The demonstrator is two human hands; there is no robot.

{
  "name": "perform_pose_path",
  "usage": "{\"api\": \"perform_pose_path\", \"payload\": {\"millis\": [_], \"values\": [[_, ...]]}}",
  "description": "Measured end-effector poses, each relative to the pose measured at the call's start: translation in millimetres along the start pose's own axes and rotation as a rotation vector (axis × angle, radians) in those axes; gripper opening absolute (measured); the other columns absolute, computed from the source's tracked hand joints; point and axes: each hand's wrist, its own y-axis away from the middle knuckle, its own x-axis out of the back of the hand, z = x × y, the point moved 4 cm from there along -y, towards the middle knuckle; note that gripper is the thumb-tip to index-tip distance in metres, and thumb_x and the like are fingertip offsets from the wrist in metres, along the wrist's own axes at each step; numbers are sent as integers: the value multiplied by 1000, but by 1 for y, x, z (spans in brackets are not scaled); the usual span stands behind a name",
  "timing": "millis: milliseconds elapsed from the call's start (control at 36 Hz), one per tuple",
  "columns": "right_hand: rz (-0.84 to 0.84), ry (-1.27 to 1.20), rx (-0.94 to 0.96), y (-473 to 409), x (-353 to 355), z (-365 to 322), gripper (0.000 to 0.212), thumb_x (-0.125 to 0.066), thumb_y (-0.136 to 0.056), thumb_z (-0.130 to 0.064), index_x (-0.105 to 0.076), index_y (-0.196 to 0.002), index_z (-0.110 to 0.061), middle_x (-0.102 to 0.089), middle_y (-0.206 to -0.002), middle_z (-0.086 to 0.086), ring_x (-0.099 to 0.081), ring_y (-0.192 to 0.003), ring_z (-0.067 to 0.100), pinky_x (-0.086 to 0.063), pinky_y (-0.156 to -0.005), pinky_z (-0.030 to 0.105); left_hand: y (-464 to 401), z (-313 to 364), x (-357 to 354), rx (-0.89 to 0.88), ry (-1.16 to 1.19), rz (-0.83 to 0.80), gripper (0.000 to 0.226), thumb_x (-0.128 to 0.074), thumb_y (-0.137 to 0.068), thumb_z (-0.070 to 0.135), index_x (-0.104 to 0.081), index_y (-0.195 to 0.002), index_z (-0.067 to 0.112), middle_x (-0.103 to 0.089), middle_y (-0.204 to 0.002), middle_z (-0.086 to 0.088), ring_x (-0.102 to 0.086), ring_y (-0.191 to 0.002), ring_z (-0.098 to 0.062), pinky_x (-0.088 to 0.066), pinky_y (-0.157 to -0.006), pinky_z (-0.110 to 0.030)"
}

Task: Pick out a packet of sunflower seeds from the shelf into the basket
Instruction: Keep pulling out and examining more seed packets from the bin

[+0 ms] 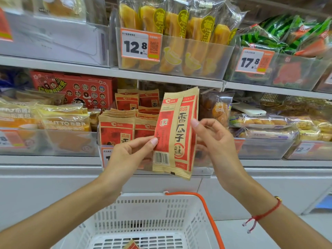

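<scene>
The packet of sunflower seeds [177, 132] is off the shelf [111, 71], held upright in the air in front of the stock it came from, directly above the white basket [143, 218] near the person. The left hand [125, 155] pinches its left edge by the barcode while the right hand [215, 141] steadies the right edge with curled fingers, probably to turn and check it. More matching packets [116, 130] stand in their bin further back.
</scene>
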Motion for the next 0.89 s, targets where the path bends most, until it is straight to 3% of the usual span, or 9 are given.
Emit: {"api": "perform_pose_path", "payload": {"millis": [111, 194, 306, 417, 500, 611, 750, 806, 889], "values": [[-261, -121, -188, 4, -11, 0, 48, -54, -77, -52, -61, -117, -26, -73, -111, 0, -68, -106, 17, -53, -94, 39, 3, 0, -11, 83, 77, -183, 30, -58, -80, 34, -73, -104, 23, -77, -97, -2, -73, -91, -12, -54, -70, -14], [-383, -198, -264, 7, -14, 1, 50, -53, -83, -56, -57, -124, -28, -71, -117, 0, -66, -110, 17, -54, -94, 38, 6, -3, -16, 108, 85, -231, 28, -57, -83, 33, -73, -103, 21, -76, -97, -4, -73, -90, -13, -54, -70, -14], [-401, -136, -221, 5, -12, 3, 34, -58, -83, -50, -70, -108, -31, -73, -111, 1, -68, -106, 17, -56, -90, 32, 4, -3, -14, 50, -47, -158, 22, -62, -85, 30, -74, -103, 23, -77, -96, 3, -72, -94, -10, -56, -81, -18], [-218, 50, -87, -3, -6, 1, 69, -78, -67, -50, -57, -128, -26, -69, -118, -3, -67, -108, 17, -54, -94, 41, 3, 17, -13, -153, -185, -52, 23, -68, -85, 21, -71, -106, 30, -74, -99, 19, -68, -95, 3, -54, -81, -13], [-34, 178, 38, -8, 2, -10, 92, -85, -55, -57, -49, -135, -29, -66, -117, -13, -67, -97, 2, -56, -90, 33, 4, 37, -24, -288, -258, -111, 42, -72, -82, 9, -65, -111, 39, -70, -104, 26, -64, -100, 8, -51, -76, -8], [168, 271, 177, -16, 12, -33, 94, -78, -48, -57, -41, -131, -32, -60, -111, -17, -63, -86, -7, -53, -70, 12, 2, 58, -44, -425, -440, -192, 68, -76, -72, 2, -55, -114, 52, -65, -110, 32, -58, -109, 12, -51, -91, -15], [263, 286, 247, -34, 26, -53, 85, -83, -60, -48, -32, -125, -34, -49, -105, -28, -51, -82, -27, -38, -64, -5, -19, 81, -64, -584, -522, -91, 52, -79, -77, 31, -59, -123, 43, -65, -115, 27, -57, -111, 10, -50, -100, -32], [255, 280, 241, -42, 30, -58, 88, -83, -58, -51, -33, -128, -31, -51, -109, -26, -54, -89, -21, -43, -73, 0, -33, 88, -67, -650, -525, -41, 39, -76, -81, 31, -65, -118, 38, -69, -109, 24, -60, -106, 9, -51, -98, -34], [271, 303, 212, -53, 40, -62, 99, -78, -48, -60, -32, -130, -29, -52, -114, -22, -57, -104, -5, -50, -96, 30, -57, 92, -71, -704, -597, -19, 32, -72, -86, 29, -65, -116, 39, -69, -107, 24, -62, -102, 9, -53, -96, -33]]}}
